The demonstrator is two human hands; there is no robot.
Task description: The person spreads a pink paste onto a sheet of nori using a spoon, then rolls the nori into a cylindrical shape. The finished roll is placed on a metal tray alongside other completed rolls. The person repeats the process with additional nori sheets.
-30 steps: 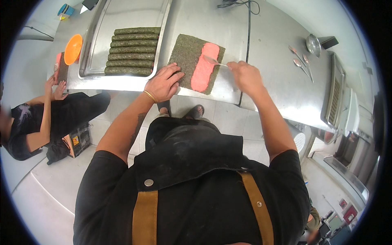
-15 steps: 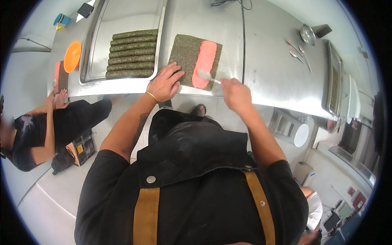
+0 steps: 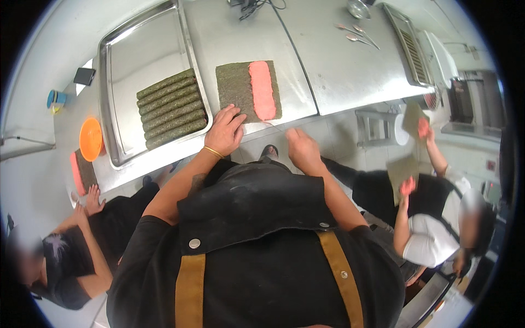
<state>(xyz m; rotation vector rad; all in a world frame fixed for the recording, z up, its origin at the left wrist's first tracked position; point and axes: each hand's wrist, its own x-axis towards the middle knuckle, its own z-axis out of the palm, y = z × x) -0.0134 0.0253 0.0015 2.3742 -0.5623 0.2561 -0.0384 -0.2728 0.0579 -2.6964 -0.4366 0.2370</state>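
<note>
A dark green nori sheet lies flat near the front edge of the steel table. A long strip of pink paste runs along its right part. My left hand rests with fingers spread on the sheet's near left corner. My right hand, off the table's front edge, is closed round a spoon. The spoon's thin head end, seen edge-on, is at the near end of the strip; whether it touches the paste I cannot tell.
At left, a metal tray holds several nori rolls beside an orange bowl. Several spoons and a metal bowl lie far right. One person works at left; at right, another carries two nori sheets with pink paste.
My right hand has drawn the spoon back from the paste toward me. The view has turned and shifted. At right, a person carrying nori sheets has come into view.
</note>
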